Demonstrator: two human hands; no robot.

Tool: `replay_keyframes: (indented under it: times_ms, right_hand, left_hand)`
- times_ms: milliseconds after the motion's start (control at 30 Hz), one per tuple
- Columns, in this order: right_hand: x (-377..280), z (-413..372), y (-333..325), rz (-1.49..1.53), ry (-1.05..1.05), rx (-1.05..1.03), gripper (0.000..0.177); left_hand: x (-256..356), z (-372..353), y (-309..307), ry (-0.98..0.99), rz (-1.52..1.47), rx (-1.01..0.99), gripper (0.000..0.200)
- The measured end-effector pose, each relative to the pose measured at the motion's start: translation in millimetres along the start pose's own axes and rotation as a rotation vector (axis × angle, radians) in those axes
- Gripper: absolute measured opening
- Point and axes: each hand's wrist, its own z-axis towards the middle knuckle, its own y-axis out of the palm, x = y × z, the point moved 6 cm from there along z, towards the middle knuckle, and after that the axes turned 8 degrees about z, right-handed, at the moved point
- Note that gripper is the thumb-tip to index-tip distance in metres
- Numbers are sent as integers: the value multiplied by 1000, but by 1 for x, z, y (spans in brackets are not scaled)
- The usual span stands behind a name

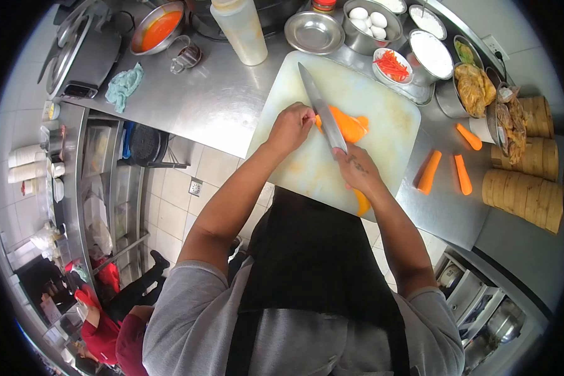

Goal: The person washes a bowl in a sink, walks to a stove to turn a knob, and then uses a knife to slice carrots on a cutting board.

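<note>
My right hand (359, 168) is wrapped round the handle of a large kitchen knife (320, 103), its blade slanting up and left across the cutting board (307, 182). Sliced carrot (348, 127) lies against the blade's right side. Left of the blade, my left hand (292, 127) has its fingers curled, with the fingertips at a small orange carrot piece (318, 121). A curved yellow-orange piece (362, 202) rests by the board's near edge, below my right wrist. Three peeled carrots, one of them a longer carrot (429, 172), lie on the counter to the right.
Behind the board stand a metal plate (314, 32), a bowl of eggs (371, 28), and a dish of red shreds (393, 65). A squeeze bottle (239, 31) and a cloth (124, 86) are leftward. Bamboo steamers (523, 197) line the right. A person in red (100, 338) is lower left.
</note>
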Motion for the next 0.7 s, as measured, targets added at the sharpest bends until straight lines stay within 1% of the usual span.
replay_keyframes:
  times_ms: [67,133,233,333,367,433,500,567,633,700]
  right_hand:
    - [5,5,6,-1,42,-7,39]
    - [3,12,11,-266,-163,148,39]
    - [-2,10,16,-315,-149,188,38]
    - [-9,6,15,-340,-123,200,34]
    - [-8,5,13,-340,-124,207,34]
    - [-9,4,11,-309,-183,211,34]
    - [-7,2,9,-298,-186,220,34]
    - [-11,0,6,-286,-190,233,35]
    - [-13,-3,2,-295,-123,212,36]
    - [-15,-7,-2,-262,-115,215,36]
  left_hand:
    - [0,-1,0,3,9,-3,6]
    - [0,-3,-1,-9,3,-10,7]
    - [5,-8,-3,-48,-24,-13,11]
    - [6,-9,-1,-84,-51,17,15]
    - [4,-8,-1,-95,-52,47,17]
    - [2,-8,2,-97,-48,44,17]
    - [-1,-10,3,-109,-41,38,17]
    - [-3,-9,5,-71,-38,57,17]
    - [-4,-8,7,-67,-34,62,16]
    - [-3,-9,8,-63,-30,65,16]
